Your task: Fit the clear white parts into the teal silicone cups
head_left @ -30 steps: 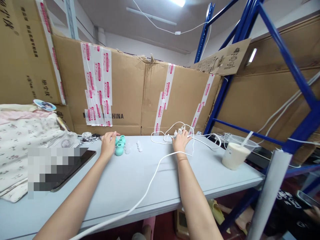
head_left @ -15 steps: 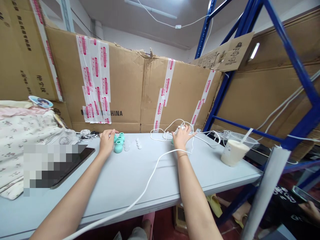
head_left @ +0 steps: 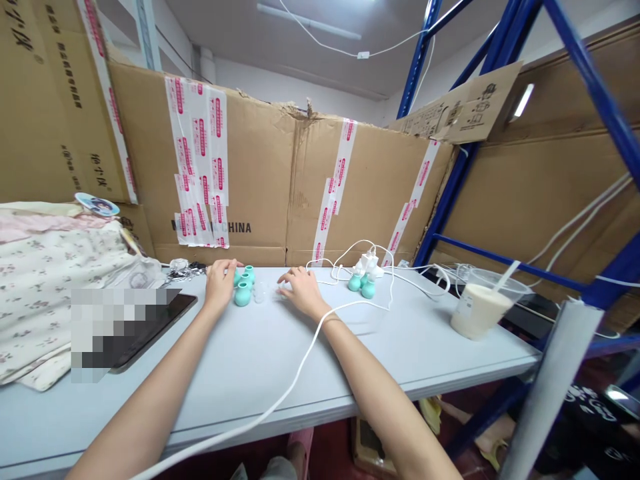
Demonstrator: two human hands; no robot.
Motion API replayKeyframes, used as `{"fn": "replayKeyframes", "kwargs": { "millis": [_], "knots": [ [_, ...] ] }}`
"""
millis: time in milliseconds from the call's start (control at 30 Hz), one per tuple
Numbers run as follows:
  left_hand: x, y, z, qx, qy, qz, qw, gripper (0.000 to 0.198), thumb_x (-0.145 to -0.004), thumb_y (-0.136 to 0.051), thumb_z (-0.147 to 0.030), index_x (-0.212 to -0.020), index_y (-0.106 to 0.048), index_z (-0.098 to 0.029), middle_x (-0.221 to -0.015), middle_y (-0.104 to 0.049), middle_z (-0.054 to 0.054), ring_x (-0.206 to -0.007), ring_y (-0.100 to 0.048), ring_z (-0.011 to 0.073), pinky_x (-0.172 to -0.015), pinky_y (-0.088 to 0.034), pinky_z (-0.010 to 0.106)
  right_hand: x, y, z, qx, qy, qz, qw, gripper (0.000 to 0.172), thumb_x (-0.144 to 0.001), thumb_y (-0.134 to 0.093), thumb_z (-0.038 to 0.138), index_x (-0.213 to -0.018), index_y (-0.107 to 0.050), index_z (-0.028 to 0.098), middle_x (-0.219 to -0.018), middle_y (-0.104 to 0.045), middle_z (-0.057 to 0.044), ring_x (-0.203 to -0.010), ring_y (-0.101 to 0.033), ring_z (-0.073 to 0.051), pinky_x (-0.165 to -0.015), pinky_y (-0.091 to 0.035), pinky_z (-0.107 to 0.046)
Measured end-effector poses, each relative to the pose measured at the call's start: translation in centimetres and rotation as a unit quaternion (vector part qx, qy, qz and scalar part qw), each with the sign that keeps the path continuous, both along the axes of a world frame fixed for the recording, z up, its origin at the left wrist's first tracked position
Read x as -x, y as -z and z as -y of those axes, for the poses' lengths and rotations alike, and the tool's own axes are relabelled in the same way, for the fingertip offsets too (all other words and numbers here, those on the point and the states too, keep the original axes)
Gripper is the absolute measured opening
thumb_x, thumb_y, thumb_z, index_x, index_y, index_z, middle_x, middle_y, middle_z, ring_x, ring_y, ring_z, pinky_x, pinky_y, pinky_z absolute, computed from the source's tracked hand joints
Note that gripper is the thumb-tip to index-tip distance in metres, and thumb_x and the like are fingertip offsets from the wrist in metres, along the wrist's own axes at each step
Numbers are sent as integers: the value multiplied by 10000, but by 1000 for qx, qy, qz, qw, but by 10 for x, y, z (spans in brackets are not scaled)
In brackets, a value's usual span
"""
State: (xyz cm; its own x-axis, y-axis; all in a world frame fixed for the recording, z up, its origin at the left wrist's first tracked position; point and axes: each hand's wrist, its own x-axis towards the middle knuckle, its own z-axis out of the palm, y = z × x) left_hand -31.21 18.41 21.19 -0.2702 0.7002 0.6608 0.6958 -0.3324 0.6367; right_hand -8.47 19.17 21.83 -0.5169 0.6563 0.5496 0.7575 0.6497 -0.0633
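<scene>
Several small teal round-bellied jars (head_left: 243,294) with open necks stand grouped on the left of the table. At their left side is my left hand (head_left: 219,287), fingers curled against the rearmost jar. Small clear, rounded pieces (head_left: 259,292) lie just right of these jars. Over the table to the right of them hovers my right hand (head_left: 303,293), fingers spread and pointing left, with no held thing visible. Whatever lies under its fingertips is hidden. Farther right, more teal jars (head_left: 368,288) stand with whitish pieces on their tops.
A white plug with cables (head_left: 370,262) sits behind the right jars. One white cable (head_left: 300,370) crosses the table under my right forearm. A cup of pale drink (head_left: 477,310) stands at right; a dark tablet (head_left: 155,330) and floral cloth (head_left: 55,280) lie left. Cardboard (head_left: 255,180) walls the back.
My right hand has left the right-hand jars and moved left, over where a row of small white pieces lay. The teal jars there are now exposed. My left hand stays by its jars.
</scene>
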Motion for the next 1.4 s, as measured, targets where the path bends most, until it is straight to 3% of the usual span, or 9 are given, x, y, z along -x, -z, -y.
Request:
{"fn": "replayKeyframes", "kwargs": {
  "millis": [167, 367, 733, 900, 1000, 1100, 1200, 1300, 1400],
  "knots": [
    [0, 2, -1, 2, -1, -11, 1000, 412, -843, -333, -441, -802, -644, -175, -910, -613, 67, -950, -506, 216, -894, -317, 369, 1, 4, 2, 62, 20, 37, 997, 98, -810, -592, 273, -878, -644, 226, -936, -583, -13, -911, -491, -171, -735, -230, -307],
    [0, 3, -2, 5, 6, -34, 999, 385, -857, -336, -408, -823, -636, -170, -917, -609, 64, -956, -496, 209, -908, -314, 369, -2, 1, 0, 107, 43, 48, 992, 154, -812, -576, 225, -951, -641, 213, -957, -570, -30, -821, -532, -142, -737, -265, -286],
    [-2, 3, 0, 7, 2, -40, 999, 332, -857, -369, -363, -814, -636, -171, -928, -598, 61, -941, -482, 203, -893, -334, 355, -11, 4, -2, 66, 55, 77, 993, 185, -739, -669, 256, -913, -656, 191, -1030, -540, -70, -1022, -463, -214, -778, -298, -313],
    [-4, -3, 5, 5, 9, -37, 999, 323, -865, -388, -367, -810, -634, -165, -919, -601, 57, -946, -483, 197, -890, -334, 341, -9, 0, -3, 102, 10, -28, 994, 147, -746, -652, 253, -875, -645, 184, -957, -613, -38, -914, -524, -175, -764, -330, -297],
    [-13, -12, 12, -33, 46, -55, 997, 298, -831, -477, -426, -852, -628, -169, -940, -604, 42, -945, -494, 181, -878, -342, 321, -2, -3, -5, 209, -87, -200, 953, 174, -756, -626, 278, -887, -628, 163, -898, -641, -24, -764, -548, -120, -725, -383, -257],
    [-28, -21, 23, -60, 107, -107, 987, 314, -739, -605, -461, -906, -645, -198, -997, -599, 26, -966, -497, 173, -881, -351, 303, 8, -7, -2, 305, -189, -349, 865, 246, -724, -633, 300, -900, -600, 131, -925, -630, -60, -811, -571, -123, -725, -426, -239],
    [-41, -27, 31, -25, 166, -111, 980, 311, -692, -652, -455, -885, -674, -212, -942, -623, 29, -910, -521, 174, -822, -387, 295, 14, -12, 6, 380, -245, -414, 790, 301, -669, -673, 319, -890, -577, 138, -913, -630, -63, -847, -592, -137, -745, -442, -244],
    [-45, -28, 32, -5, 204, -43, 978, 262, -675, -668, -404, -834, -689, -197, -863, -644, 32, -838, -556, 166, -761, -419, 280, 17, -16, 13, 403, -254, -436, 763, 314, -681, -668, 319, -925, -568, 150, -896, -642, -54, -879, -601, -145, -777, -437, -249],
    [-42, -28, 29, -8, 209, 9, 978, 242, -663, -670, -372, -813, -701, -184, -856, -650, 38, -820, -571, 161, -748, -433, 275, 17, -15, 14, 401, -256, -428, 769, 309, -757, -596, 329, -1013, -543, 166, -1013, -628, -65, -942, -593, -149, -801, -427, -260]
  ]
}}
